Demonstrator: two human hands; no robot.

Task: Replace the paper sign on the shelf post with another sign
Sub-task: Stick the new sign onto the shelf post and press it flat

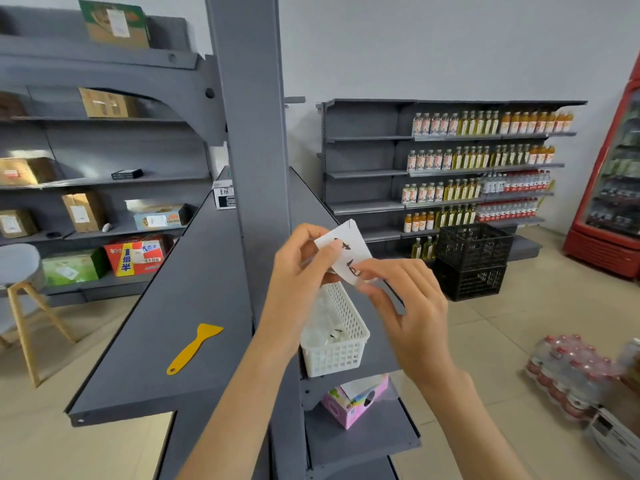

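A white paper sign [346,249] with black handwritten characters is held in front of me, just right of the grey shelf post [254,133]. My left hand [298,271] pinches its upper left edge. My right hand [405,299] grips its lower right corner with thumb and fingers. The post's face shows bare grey metal with no paper on it. Below my hands a white plastic basket [343,344] holding small white items sits on the right shelf.
A yellow plastic scraper [194,348] lies on the grey shelf [166,323] left of the post. A pink box [353,403] sits on the lower shelf. Black crates [471,261], a stool [20,292], bottle shelves, a red fridge [613,188] and packed bottles [568,372] stand around.
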